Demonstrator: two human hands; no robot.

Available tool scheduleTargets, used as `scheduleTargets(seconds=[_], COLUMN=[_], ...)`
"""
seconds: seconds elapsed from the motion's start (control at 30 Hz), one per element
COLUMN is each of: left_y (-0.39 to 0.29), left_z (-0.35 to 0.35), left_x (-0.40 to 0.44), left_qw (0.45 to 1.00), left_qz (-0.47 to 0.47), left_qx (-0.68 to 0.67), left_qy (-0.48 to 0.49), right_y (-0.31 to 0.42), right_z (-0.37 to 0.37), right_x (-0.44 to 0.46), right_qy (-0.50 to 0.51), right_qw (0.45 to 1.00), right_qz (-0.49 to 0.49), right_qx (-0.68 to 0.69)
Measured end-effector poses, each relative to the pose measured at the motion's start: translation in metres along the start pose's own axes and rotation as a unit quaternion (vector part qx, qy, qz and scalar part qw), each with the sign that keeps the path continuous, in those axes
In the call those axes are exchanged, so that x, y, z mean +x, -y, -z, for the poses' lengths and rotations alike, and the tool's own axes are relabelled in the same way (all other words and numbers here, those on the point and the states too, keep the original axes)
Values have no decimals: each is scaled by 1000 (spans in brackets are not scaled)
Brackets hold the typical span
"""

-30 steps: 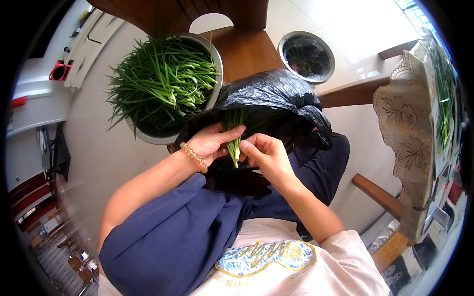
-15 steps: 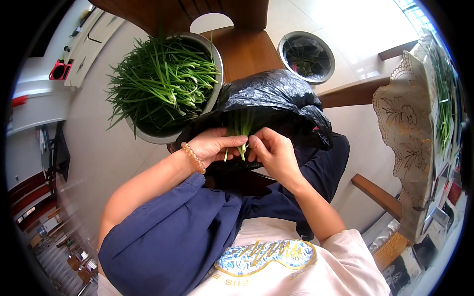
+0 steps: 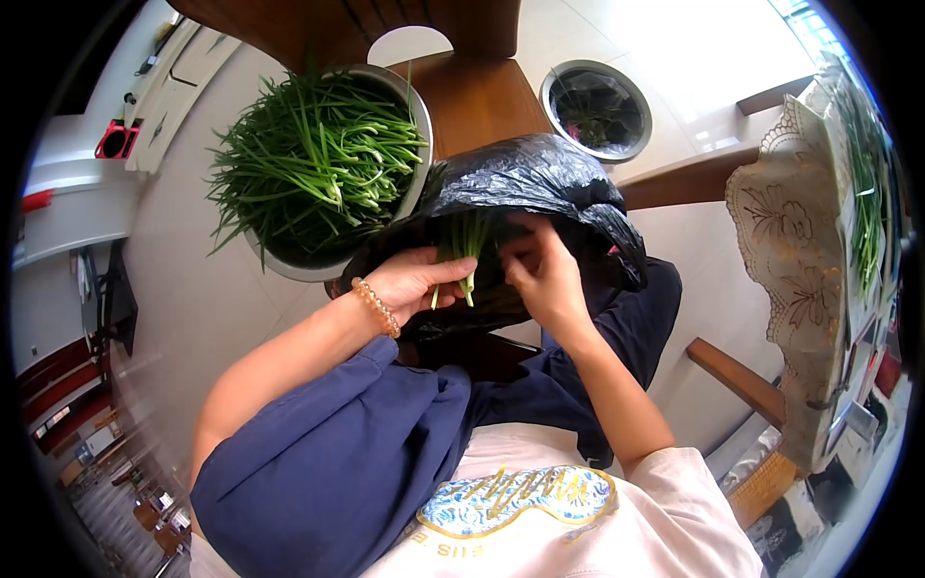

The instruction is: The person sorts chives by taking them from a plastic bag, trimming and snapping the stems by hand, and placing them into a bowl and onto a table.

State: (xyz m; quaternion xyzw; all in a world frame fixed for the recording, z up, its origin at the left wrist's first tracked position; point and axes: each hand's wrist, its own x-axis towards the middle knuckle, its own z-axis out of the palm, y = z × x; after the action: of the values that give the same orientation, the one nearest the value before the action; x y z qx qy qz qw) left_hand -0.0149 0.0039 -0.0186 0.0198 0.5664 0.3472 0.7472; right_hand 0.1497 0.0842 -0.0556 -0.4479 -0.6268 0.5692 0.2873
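A small bunch of garlic chives (image 3: 466, 279) is in my left hand (image 3: 409, 281), thumb pressed over the stems. The pale cut ends point toward me, and the leaves run back into the mouth of a black plastic bag (image 3: 540, 178) on my lap. My right hand (image 3: 547, 279) is just right of the bunch, apart from it, at the bag's opening. Its fingers are curled and partly shaded; whatever they pinch, if anything, is not visible. Left of the bag, a metal basin (image 3: 425, 173) is heaped with loose chives (image 3: 318, 164).
A wooden chair (image 3: 472, 101) stands in front, behind the bag. To its right on the tiled floor is a metal bin (image 3: 647, 116) lined with dark plastic. On the right, a table with a lace-edged cloth (image 3: 785, 231) holds more chives (image 3: 867, 212).
My right hand has left the stem ends and moved slightly up and right, into the bag's shaded opening. My left hand keeps its hold on the bunch, almost in place.
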Motion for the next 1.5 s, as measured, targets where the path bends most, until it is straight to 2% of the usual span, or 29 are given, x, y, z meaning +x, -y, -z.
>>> scheduleTargets(seconds=[0.1, 0.23, 0.4, 0.47, 0.8, 1.03, 1.13, 1.27, 1.33, 1.47, 1.5], left_y=[0, 2, 0, 2, 1, -3, -9, -32, -44, -56, -57], left_z=[0, 2, 2, 1, -4, -13, -21, -39, -47, -56, -58], left_x=[0, 4, -1, -2, -4, -16, -29, -65, -84, -110, -115], left_qw=[1000, 999, 1000, 999, 998, 984, 983, 981, 980, 975, 971], left_qz=[-24, -33, -13, -12, 23, 58, 36, 61, 64, 53, 63], left_qx=[-3, 14, 13, 5, 48, 108, 101, 109, 124, 171, 191], left_qy=[10, 20, -25, -33, 39, 130, 148, 150, 145, 133, 127], right_y=[22, 27, 25, 26, 33, 44, 47, 28, 28, 46, 56], right_z=[5, -4, 5, 10, 9, 19, 28, 22, 25, 25, 22], right_x=[-7, -17, -15, -15, -32, -49, -49, -44, -33, -16, -14], right_qy=[200, 268, 262, 230, 287, 325, 314, 169, 168, 196, 216], right_qw=[963, 954, 925, 916, 915, 883, 898, 937, 944, 916, 886], right_qz=[-152, -127, -218, -251, -235, -245, -242, -175, -172, -204, -249], right_qx=[94, 35, 166, 213, 159, 232, 193, 251, 225, 285, 326])
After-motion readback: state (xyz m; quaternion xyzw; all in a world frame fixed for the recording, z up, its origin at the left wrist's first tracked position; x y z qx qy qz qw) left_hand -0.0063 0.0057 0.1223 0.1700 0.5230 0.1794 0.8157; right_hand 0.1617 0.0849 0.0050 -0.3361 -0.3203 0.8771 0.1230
